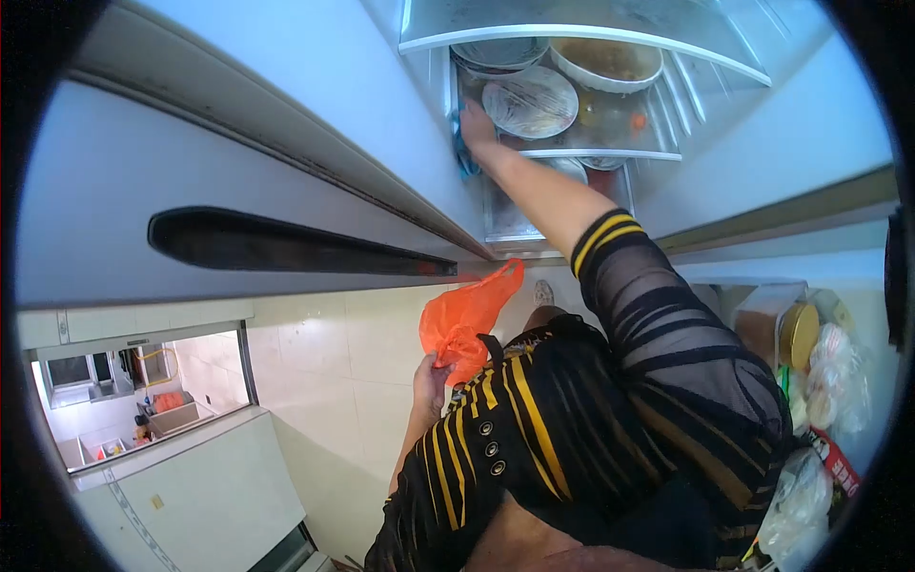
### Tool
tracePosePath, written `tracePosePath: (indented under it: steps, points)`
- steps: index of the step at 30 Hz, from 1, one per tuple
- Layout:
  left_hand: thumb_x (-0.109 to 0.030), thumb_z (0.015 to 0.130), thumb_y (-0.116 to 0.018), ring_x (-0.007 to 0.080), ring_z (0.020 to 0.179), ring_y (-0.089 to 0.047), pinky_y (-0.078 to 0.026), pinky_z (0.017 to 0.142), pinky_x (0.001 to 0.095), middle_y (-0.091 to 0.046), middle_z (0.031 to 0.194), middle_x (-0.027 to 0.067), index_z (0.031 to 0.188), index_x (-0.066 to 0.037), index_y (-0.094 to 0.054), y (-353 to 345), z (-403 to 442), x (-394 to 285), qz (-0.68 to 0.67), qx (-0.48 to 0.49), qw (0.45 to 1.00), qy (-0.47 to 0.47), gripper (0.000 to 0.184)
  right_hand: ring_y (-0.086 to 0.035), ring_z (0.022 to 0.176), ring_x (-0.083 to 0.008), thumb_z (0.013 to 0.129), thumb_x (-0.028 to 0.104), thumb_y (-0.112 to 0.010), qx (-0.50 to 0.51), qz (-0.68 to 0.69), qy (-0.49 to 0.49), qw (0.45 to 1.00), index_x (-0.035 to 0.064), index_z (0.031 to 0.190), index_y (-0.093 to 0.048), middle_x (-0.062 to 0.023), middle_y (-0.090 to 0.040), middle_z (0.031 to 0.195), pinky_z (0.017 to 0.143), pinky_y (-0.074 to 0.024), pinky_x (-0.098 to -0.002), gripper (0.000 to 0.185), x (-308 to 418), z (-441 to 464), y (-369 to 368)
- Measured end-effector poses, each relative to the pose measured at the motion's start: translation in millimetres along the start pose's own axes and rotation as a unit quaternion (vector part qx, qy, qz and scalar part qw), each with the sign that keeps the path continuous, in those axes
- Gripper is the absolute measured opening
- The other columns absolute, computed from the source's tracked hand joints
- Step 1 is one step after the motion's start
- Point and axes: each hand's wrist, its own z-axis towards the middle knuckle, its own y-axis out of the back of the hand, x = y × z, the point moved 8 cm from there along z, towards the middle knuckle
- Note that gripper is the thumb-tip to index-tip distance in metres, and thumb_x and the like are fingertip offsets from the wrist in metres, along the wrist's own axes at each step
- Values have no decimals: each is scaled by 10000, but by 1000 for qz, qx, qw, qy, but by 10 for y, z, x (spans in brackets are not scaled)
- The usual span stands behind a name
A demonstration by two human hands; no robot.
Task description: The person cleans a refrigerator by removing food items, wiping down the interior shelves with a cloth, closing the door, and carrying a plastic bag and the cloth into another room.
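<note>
My right hand (476,126) reaches into the refrigerator and presses a blue cloth (465,157) against the left inner wall beside the middle shelf. Its fingers are partly hidden, but they are closed on the cloth. Just right of this hand, a plate covered in cling film (530,102) sits on the shelf. Lower down, in front of my body, my left hand (432,377) grips an orange-red plastic bag (467,317). One of the bag's handle loops sticks up near the refrigerator's bottom edge.
A white bowl of brownish food (608,64) stands behind the plate under an upper glass shelf (581,24). Dishes lie below. The door with a black handle (295,243) is on the left. Door racks at right hold a gold-lidded jar (799,336) and plastic bags (834,377).
</note>
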Motion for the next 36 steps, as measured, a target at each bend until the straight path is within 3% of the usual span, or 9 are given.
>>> tracePosePath:
  steps: [4, 7, 12, 16, 18, 21, 30, 34, 36]
  points:
    - [-273, 858, -437, 178, 804, -530, -436, 762, 283, -567, 945, 92, 990, -13, -500, 53, 75, 32, 27, 3, 999, 32, 299, -535, 958, -307, 783, 78, -439, -26, -34, 88, 995, 38, 1111, -518, -163, -569, 1039, 836, -405, -339, 340, 181, -639, 273]
    - [-222, 819, -521, 176, 699, -538, -455, 697, 293, -524, 728, 51, 753, -54, -498, -48, 53, -104, 33, 18, 999, 25, 182, -530, 949, -184, 784, 16, -456, 92, 277, -150, 945, -3, 1106, -516, -116, -568, 1038, 841, -399, -273, 329, 356, -823, 288]
    - [-216, 820, -518, 173, 689, -522, -448, 704, 295, -514, 728, 49, 751, -62, -501, -85, 53, -332, 57, 39, 998, -11, 169, -494, 967, -142, 824, 87, -469, 141, 371, 131, 908, 1, 1134, -502, -76, -546, 1074, 858, -367, -261, 323, 2186, -1354, 543]
    - [-236, 849, -444, 209, 856, -526, -424, 771, 315, -556, 929, 103, 879, -39, -501, -42, 40, -328, 58, 78, 995, -22, 207, -466, 1040, -170, 856, 101, -442, -40, 128, 346, 929, 21, 1224, -431, -93, -495, 1167, 918, -331, -275, 377, 1781, -1122, 295]
    - [-218, 825, -504, 186, 714, -524, -450, 717, 310, -531, 776, 69, 767, -54, -489, -49, -101, -359, 35, 46, 998, -26, 175, -439, 1090, -188, 862, 114, -422, 24, 281, 54, 958, 42, 1271, -379, -100, -438, 1248, 936, -313, -278, 418, 1038, -820, 116]
    - [-233, 828, -504, 188, 733, -531, -453, 719, 317, -545, 813, 76, 780, -56, -489, 198, -10, -98, 5, 48, 999, 22, 184, -489, 1036, -197, 857, 99, -390, 64, 284, -32, 956, 46, 1254, -404, -102, -499, 1177, 905, -359, -287, 400, 947, -906, 92]
    - [-236, 834, -478, 202, 761, -536, -442, 730, 327, -556, 811, 67, 855, -72, -506, 135, 108, -149, -18, 93, 995, -32, 167, -552, 757, -315, 889, 303, -341, 92, 715, -188, 667, 39, 890, -529, -140, -565, 859, 710, -475, -475, 324, 2127, -447, 331]
    - [-245, 831, -483, 220, 814, -540, -439, 727, 326, -571, 886, 87, 932, -50, -509, -168, -219, -319, -30, 67, 997, -18, 222, -542, 847, -323, 885, 369, -310, 185, 711, -143, 663, 17, 993, -504, -162, -566, 923, 790, -446, -490, 416, 2024, -135, 574]
    - [-252, 831, -483, 219, 816, -539, -439, 723, 326, -573, 884, 87, 932, -49, -510, -5, -195, -277, -34, 62, 997, -14, 228, -515, 959, -302, 887, 370, -321, 59, 681, -178, 708, 17, 1038, -497, -149, -543, 1047, 859, -404, -485, 422, 1804, 23, 1055]
